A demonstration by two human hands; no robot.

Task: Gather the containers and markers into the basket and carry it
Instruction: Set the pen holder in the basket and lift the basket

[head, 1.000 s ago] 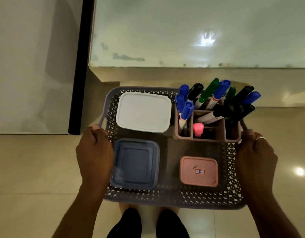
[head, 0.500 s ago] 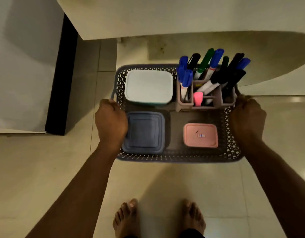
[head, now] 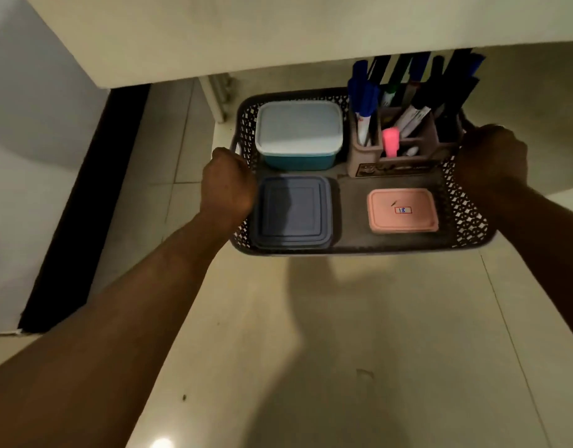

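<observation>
Both hands hold basket level.

bare forearms, no sleeves visible

Perforated dark basket, carrying on its floor: white-lidded teal container at far left, blue-grey lidded container at near left, pink lidded container labelled "18" at near right, compartmented organizer at far right holding upright markers and pink highlighter.
</observation>
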